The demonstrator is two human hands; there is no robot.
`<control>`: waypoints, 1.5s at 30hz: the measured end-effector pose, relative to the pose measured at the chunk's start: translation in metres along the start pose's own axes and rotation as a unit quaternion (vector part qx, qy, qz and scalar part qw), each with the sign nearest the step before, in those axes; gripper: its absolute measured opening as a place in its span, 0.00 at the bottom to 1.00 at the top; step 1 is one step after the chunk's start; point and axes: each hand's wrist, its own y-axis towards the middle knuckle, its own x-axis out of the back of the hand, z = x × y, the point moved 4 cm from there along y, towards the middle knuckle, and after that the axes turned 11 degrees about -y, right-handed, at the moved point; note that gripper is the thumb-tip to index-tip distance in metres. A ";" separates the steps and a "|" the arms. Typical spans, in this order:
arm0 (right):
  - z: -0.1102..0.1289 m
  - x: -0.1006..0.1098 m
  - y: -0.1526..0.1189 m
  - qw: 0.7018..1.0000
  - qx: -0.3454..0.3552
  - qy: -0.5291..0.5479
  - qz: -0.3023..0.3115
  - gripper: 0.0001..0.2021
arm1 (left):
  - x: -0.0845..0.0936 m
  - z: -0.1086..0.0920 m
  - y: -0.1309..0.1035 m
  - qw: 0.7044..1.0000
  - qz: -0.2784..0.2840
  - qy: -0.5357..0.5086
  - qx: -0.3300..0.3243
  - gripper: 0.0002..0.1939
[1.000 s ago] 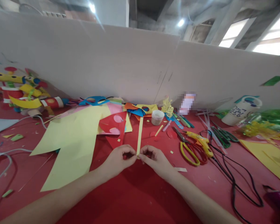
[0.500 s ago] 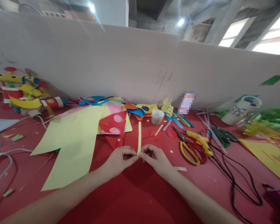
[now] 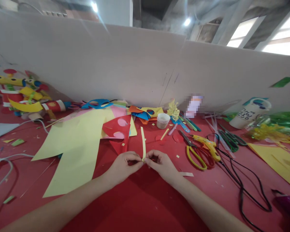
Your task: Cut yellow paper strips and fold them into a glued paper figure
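A narrow pale yellow paper strip (image 3: 143, 141) points away from me over the red table, its near end pinched between both hands. My left hand (image 3: 124, 164) grips that end from the left with thumb and index finger. From the other side, my right hand (image 3: 160, 166) pinches the same end, fingertips almost touching the left ones. The fingertips partly cover the near end, which looks folded or rolled. Just left of the strip lies a cut red sheet (image 3: 116, 129) with pink circles showing through its holes.
Large pale yellow paper (image 3: 77, 151) covers the left side. A small white cup (image 3: 163, 120) stands behind the strip. Scissors (image 3: 195, 158), a yellow glue gun (image 3: 209, 146) and its black cord lie right. A white board (image 3: 87, 64) rises behind.
The far end of the strip has swung slightly to the left and now curves. Both hands keep nearly the same place and pinch.
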 end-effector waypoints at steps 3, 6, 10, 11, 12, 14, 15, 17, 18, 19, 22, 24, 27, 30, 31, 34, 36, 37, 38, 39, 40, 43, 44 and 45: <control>-0.001 -0.001 -0.001 1.000 -0.002 0.003 0.002 0.07 | 0.000 -0.003 0.000 1.000 -0.005 0.009 -0.014 0.07; -0.001 -0.001 0.000 1.000 -0.004 0.003 0.003 0.07 | 0.000 -0.005 -0.001 0.999 -0.010 0.014 -0.028 0.06; 0.002 -0.001 0.000 1.000 0.001 -0.017 -0.012 0.08 | 0.000 -0.006 -0.002 0.999 -0.015 0.015 -0.031 0.06; 0.003 -0.001 0.000 1.000 0.003 -0.024 -0.014 0.08 | 0.000 -0.006 -0.002 0.999 -0.015 0.015 -0.031 0.07; 0.004 -0.001 0.000 0.999 0.006 -0.032 -0.015 0.08 | 0.000 -0.006 -0.002 0.999 -0.015 0.015 -0.032 0.07; 0.007 -0.001 -0.002 0.999 0.012 -0.046 -0.024 0.08 | 0.000 -0.006 -0.002 0.999 -0.014 0.014 -0.035 0.08; 0.008 -0.001 -0.003 0.998 0.018 -0.056 -0.035 0.07 | 0.000 -0.006 -0.002 0.999 -0.014 0.014 -0.038 0.09; 0.013 0.002 -0.005 0.993 0.043 -0.084 -0.070 0.06 | 0.000 -0.007 -0.002 0.999 -0.013 0.014 -0.042 0.09; 0.015 0.004 -0.007 0.988 0.064 -0.104 -0.090 0.06 | 0.001 -0.007 -0.002 0.999 -0.012 0.015 -0.043 0.09; 0.018 0.006 -0.008 0.982 0.089 -0.129 -0.106 0.05 | 0.001 -0.006 -0.002 0.999 -0.010 0.016 -0.044 0.09; 0.026 0.008 -0.011 0.957 0.171 -0.205 -0.115 0.02 | 0.001 -0.007 -0.003 0.998 -0.007 0.018 -0.052 0.08; 0.028 0.008 -0.012 0.946 0.203 -0.232 -0.105 0.02 | 0.001 -0.008 -0.003 0.998 -0.009 0.023 -0.064 0.08; 0.028 0.008 -0.012 0.939 0.218 -0.246 -0.101 0.04 | 0.001 -0.009 -0.003 0.996 -0.008 0.041 -0.082 0.07; 0.028 0.008 -0.012 0.932 0.230 -0.266 -0.093 0.06 | 0.002 -0.010 -0.003 0.992 0.000 0.075 -0.104 0.07; 0.028 0.008 -0.012 0.929 0.233 -0.274 -0.089 0.06 | 0.002 -0.011 -0.003 0.990 0.004 0.090 -0.112 0.07; 0.030 0.009 -0.012 0.925 0.234 -0.291 -0.074 0.06 | 0.003 -0.014 -0.003 0.980 0.027 0.141 -0.136 0.08; 0.032 0.009 -0.012 0.926 0.231 -0.292 -0.068 0.06 | 0.003 -0.017 -0.003 0.973 0.047 0.168 -0.150 0.09; 0.033 0.010 -0.012 0.928 0.227 -0.288 -0.066 0.06 | 0.003 -0.018 -0.003 0.971 0.054 0.177 -0.154 0.09; 0.034 0.010 -0.012 0.932 0.222 -0.281 -0.065 0.05 | 0.003 -0.019 -0.002 0.969 0.058 0.181 -0.155 0.09; 0.034 0.010 -0.012 0.937 0.210 -0.271 -0.064 0.05 | 0.004 -0.019 -0.002 0.970 0.058 0.181 -0.151 0.09; 0.034 0.010 -0.011 0.944 0.193 -0.259 -0.062 0.05 | 0.004 -0.019 -0.002 0.973 0.058 0.174 -0.143 0.09; 0.029 0.010 -0.007 0.974 0.109 -0.193 -0.042 0.02 | 0.007 -0.018 0.000 0.985 0.053 0.128 -0.106 0.09; 0.026 0.009 -0.006 0.984 0.076 -0.160 -0.029 0.01 | 0.008 -0.017 0.001 0.989 0.049 0.109 -0.092 0.09; 0.023 0.009 -0.005 0.991 0.046 -0.124 -0.015 0.02 | 0.009 -0.017 0.002 0.992 0.043 0.091 -0.079 0.09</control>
